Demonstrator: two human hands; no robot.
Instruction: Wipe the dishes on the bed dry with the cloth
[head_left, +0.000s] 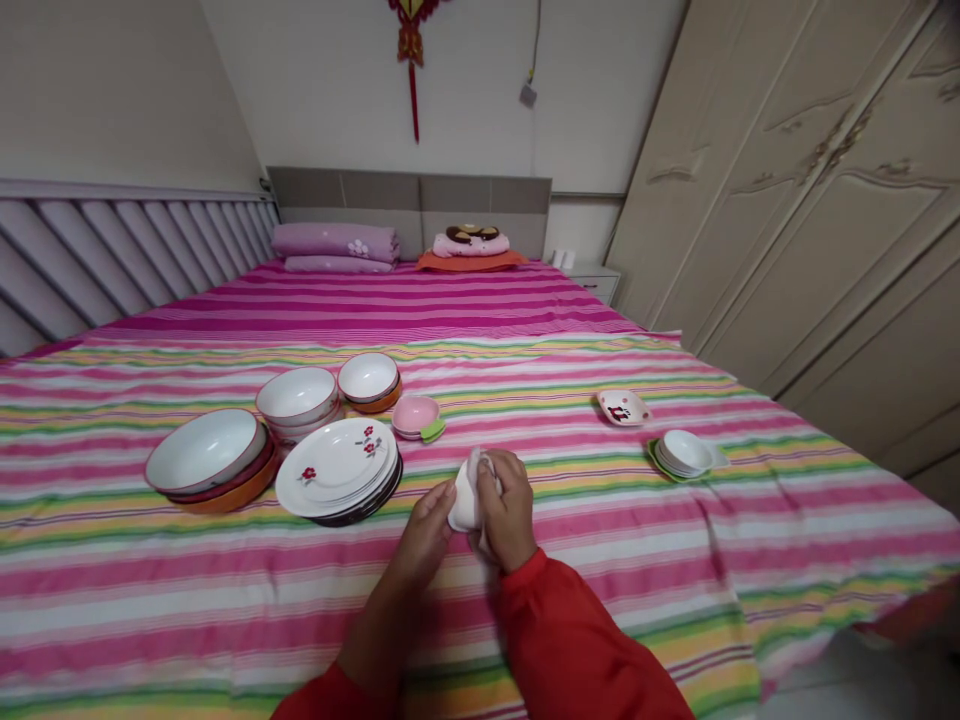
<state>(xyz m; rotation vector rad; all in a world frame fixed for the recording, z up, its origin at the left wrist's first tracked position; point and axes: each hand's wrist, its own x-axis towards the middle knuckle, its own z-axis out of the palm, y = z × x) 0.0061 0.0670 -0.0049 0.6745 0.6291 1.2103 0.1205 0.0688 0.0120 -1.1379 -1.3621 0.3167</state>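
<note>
So my left hand [424, 522]'s got a pinch grip on a small white dish [464, 504], right hand [511, 508] clamped round a pale cloth [474, 461] against it.

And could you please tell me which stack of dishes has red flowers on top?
The stack of plates, left of the person's left hand: its white top plate bears red flowers, whereas the bowls stacked beside it look plain inside.

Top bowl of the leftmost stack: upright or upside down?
Upright: the top bowl shows its white interior, mouth facing up.
</note>
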